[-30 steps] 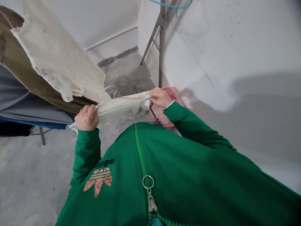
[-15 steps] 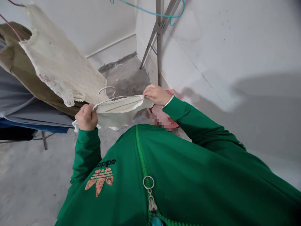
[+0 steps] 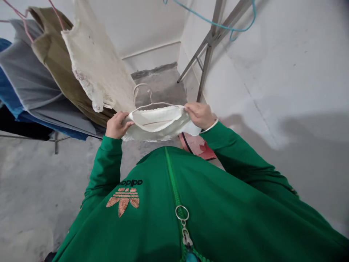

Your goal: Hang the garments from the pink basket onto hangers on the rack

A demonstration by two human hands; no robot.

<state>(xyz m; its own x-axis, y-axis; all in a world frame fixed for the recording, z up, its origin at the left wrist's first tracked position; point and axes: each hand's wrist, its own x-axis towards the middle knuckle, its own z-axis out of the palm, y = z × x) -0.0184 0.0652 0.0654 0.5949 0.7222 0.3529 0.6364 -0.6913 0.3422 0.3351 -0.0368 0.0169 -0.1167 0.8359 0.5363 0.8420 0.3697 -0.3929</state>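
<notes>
White garment (image 3: pixel 178 131) on hanger (image 3: pixel 152 103): neckline (image 3: pixel 155 129) gapes wider now (2 hands (image 3: pixel 118 124) (image 3: pixel 201 115) gripping).

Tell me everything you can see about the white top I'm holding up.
The white top looks thin and soft, with a wide, finely scalloped neckline sagging open toward you. A pale hanger sits inside it, hook sticking up beyond the neckline. Your left hand and right hand pinch it at opposite shoulders, stretching it sideways above the floor. The cloth hangs in loose folds.
</notes>
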